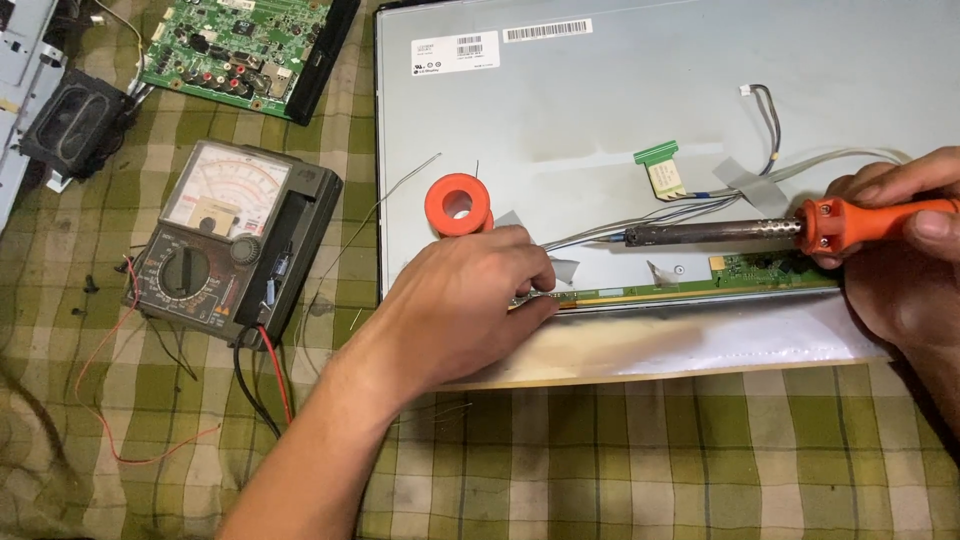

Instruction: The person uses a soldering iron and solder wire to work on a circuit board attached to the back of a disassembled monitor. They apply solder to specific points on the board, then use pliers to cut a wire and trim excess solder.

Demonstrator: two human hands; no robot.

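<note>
While the grey display panel (620,130) lies back-up on the checked cloth (620,460), analog multimeter (230,240) sits to its left. Right hand (900,250) is wrapped around the orange-handled soldering iron (740,232) — tip over the panel's lower edge. Left hand (470,295) — fingers pressed together on the green strip board (700,285), beside the orange solder spool (459,204).

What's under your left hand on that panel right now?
The left hand rests on the lower edge of the grey display panel, fingertips on the narrow green circuit strip. Tape and grey wires emerge beside it. Whatever its fingers pinch is covered.
</note>
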